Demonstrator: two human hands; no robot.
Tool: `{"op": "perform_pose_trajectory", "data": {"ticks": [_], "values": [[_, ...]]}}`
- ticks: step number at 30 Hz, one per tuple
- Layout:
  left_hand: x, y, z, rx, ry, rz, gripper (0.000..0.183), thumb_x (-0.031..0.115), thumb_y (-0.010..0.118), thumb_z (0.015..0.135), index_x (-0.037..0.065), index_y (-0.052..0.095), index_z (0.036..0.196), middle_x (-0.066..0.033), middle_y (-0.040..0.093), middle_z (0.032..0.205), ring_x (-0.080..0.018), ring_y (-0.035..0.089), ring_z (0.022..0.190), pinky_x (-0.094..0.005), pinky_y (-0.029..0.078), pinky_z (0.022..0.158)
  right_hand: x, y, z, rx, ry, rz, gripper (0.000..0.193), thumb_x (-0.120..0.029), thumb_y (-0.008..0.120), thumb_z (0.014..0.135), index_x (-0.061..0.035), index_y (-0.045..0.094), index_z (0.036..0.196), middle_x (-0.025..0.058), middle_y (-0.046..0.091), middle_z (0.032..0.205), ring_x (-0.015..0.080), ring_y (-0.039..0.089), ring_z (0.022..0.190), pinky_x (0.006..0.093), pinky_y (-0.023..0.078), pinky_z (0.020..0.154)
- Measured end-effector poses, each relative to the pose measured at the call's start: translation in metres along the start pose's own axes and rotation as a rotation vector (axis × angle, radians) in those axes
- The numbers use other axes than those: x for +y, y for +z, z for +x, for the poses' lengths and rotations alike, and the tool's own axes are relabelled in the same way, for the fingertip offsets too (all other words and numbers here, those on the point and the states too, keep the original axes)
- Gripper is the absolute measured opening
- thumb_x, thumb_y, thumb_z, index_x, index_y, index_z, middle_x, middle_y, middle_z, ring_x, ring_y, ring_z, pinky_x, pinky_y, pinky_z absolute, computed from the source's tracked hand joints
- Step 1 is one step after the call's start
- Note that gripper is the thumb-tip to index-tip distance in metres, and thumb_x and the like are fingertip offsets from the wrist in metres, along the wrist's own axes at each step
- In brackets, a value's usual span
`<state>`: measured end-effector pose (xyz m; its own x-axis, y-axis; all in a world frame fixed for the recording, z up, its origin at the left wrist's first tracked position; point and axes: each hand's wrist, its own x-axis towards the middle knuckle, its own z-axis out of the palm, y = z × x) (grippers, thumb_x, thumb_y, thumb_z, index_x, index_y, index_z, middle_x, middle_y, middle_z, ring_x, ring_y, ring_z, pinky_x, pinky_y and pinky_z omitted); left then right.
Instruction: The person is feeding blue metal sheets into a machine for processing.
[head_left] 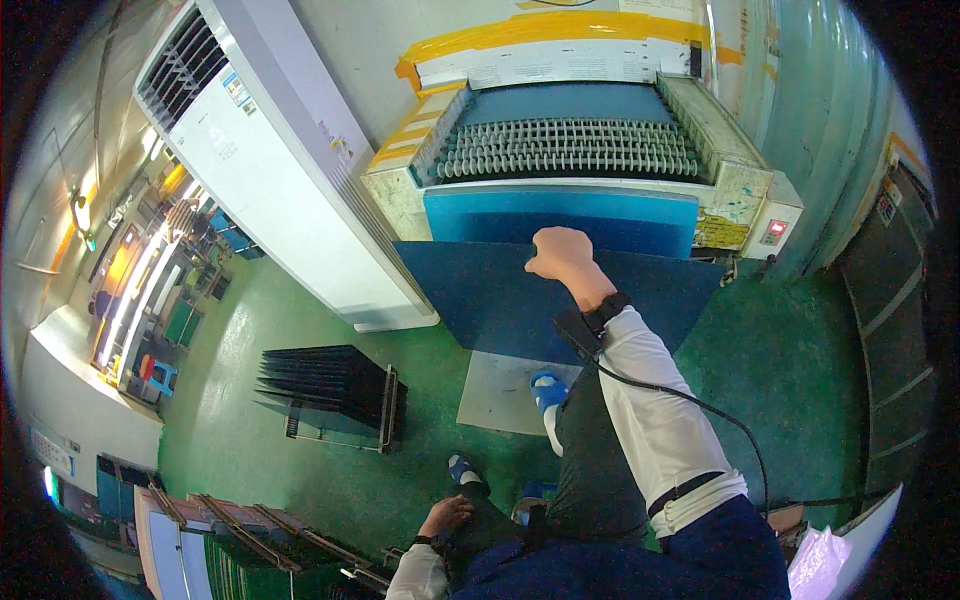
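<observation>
My right hand point(563, 260) is closed over the top edge of a large dark blue flat panel point(480, 290), which hangs upright and slightly tilted in front of me. Just behind it, a lighter blue panel point(460, 212) stands against the front of a roller conveyor machine point(745, 180). On the machine, rows of pale disc rollers point(570, 150) lie before another blue sheet point(570, 100). Low beside my leg, my left hand point(447, 515) rests with loosely bent fingers and holds nothing I can see.
A wire rack point(388, 410) of upright dark panels point(320, 375) stands on the green floor to the left. Behind it rises a tall white air conditioner point(270, 170). More racked panels point(250, 560) sit at lower left. A pale board point(500, 400) lies by my feet. A cable point(720, 410) trails along my right arm.
</observation>
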<state>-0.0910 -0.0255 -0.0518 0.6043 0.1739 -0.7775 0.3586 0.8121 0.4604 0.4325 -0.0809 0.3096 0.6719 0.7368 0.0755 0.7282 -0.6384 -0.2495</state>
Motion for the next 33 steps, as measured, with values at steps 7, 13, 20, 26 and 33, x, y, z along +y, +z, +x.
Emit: {"op": "perform_pose_trajectory", "data": {"ticks": [7, 13, 20, 26, 33], "values": [[-0.004, 0.002, -0.008, -0.016, 0.176, 0.342, 0.031, 0.006, 0.048, 0.088, -0.006, 0.042, 0.116, -0.0170, 0.058, 0.098, -0.0237, 0.059, 0.088, -0.0310, 0.049, 0.075, 0.002, 0.003, 0.001, 0.017, -0.012, -0.002, 0.031, -0.034, 0.067, 0.065, -0.0071, 0.065, 0.081, 0.0120, 0.064, 0.082, 0.0297, 0.061, 0.080, 0.0399, 0.049, 0.067], [-0.004, -0.003, -0.001, 0.007, 0.087, 0.106, 0.031, 0.006, 0.049, 0.087, -0.005, 0.042, 0.115, -0.0180, 0.057, 0.100, -0.0237, 0.057, 0.092, -0.0306, 0.049, 0.076, 0.003, 0.003, 0.000, 0.020, -0.012, 0.001, 0.031, -0.034, 0.067, 0.065, -0.0069, 0.065, 0.080, 0.0122, 0.064, 0.081, 0.0299, 0.061, 0.079, 0.0400, 0.049, 0.066], [-0.007, -0.003, 0.003, -0.006, 0.136, 0.211, 0.029, 0.014, 0.049, 0.088, -0.004, 0.045, 0.111, -0.0179, 0.059, 0.095, -0.0248, 0.058, 0.088, -0.0306, 0.048, 0.074, 0.006, 0.004, 0.000, 0.013, -0.001, -0.013, 0.032, -0.034, 0.067, 0.066, -0.0065, 0.065, 0.080, 0.0122, 0.064, 0.081, 0.0297, 0.061, 0.079, 0.0398, 0.049, 0.067], [-0.014, -0.018, 0.003, -0.114, 0.447, 0.645, 0.032, 0.019, 0.051, 0.088, -0.004, 0.047, 0.110, -0.0178, 0.060, 0.095, -0.0247, 0.059, 0.086, -0.0299, 0.048, 0.071, -0.002, 0.000, 0.000, 0.008, -0.012, 0.003, 0.031, -0.033, 0.067, 0.065, -0.0065, 0.065, 0.081, 0.0125, 0.064, 0.083, 0.0295, 0.061, 0.080, 0.0403, 0.048, 0.068], [0.000, 0.007, -0.007, 0.023, 0.076, 0.063, 0.032, 0.019, 0.053, 0.086, -0.005, 0.050, 0.108, -0.0181, 0.060, 0.096, -0.0246, 0.059, 0.083, -0.0301, 0.048, 0.068, 0.002, 0.002, 0.000, 0.008, 0.006, 0.003, 0.032, -0.034, 0.066, 0.065, -0.0066, 0.065, 0.082, 0.0125, 0.064, 0.083, 0.0297, 0.061, 0.081, 0.0403, 0.048, 0.068]]}}
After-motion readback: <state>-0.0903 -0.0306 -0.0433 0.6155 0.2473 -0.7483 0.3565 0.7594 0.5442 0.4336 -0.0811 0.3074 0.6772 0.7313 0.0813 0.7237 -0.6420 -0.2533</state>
